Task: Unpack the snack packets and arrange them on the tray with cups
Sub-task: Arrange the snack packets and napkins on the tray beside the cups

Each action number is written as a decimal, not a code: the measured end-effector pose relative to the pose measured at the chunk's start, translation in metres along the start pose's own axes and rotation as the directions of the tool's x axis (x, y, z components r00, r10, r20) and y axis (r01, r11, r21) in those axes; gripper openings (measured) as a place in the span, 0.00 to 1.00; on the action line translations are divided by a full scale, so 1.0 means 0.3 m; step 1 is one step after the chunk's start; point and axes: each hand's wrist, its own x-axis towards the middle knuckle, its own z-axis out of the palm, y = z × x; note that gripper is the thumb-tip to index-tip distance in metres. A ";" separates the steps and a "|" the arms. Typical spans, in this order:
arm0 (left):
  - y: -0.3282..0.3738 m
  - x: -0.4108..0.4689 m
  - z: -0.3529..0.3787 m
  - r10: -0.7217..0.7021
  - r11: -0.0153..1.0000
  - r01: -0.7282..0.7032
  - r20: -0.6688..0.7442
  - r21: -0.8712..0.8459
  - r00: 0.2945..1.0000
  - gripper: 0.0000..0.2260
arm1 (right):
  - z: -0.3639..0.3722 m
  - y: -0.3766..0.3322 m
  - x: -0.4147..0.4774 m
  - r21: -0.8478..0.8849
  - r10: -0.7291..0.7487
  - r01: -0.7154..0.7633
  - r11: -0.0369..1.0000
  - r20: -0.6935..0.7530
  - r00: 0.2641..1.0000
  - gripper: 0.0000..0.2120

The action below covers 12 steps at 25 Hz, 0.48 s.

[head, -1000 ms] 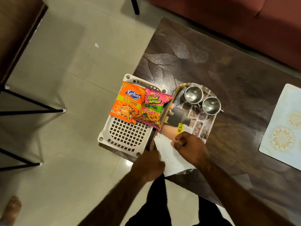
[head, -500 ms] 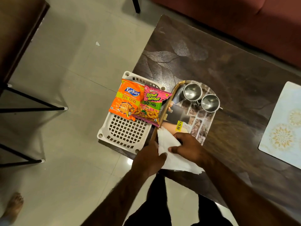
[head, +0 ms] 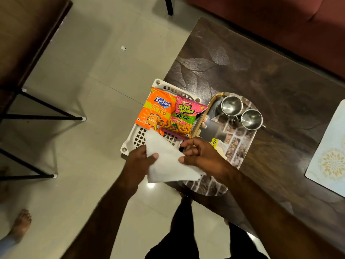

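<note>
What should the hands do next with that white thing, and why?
Probably set the white paper aside to free a hand. The left hand and right hand both hold it, while the orange packet and pink packet lie on the white basket, not on the tray with the cups.

The dark table (head: 261, 71) carries a white basket (head: 139, 138), a brick-patterned tray (head: 240, 146) and a pale mat (head: 328, 157)
</note>
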 end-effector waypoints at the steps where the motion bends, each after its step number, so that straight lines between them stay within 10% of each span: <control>1: 0.001 0.009 -0.032 -0.001 1.000 0.000 -0.056 -0.018 0.998 0.09 | -0.002 0.005 0.001 0.007 0.008 -0.008 1.000 -0.009 1.000 0.21; 12: -0.016 0.120 -0.095 -0.094 0.985 0.137 -0.331 0.109 0.939 0.09 | -0.040 0.058 -0.013 -0.022 0.046 -0.047 0.999 -0.061 0.997 0.18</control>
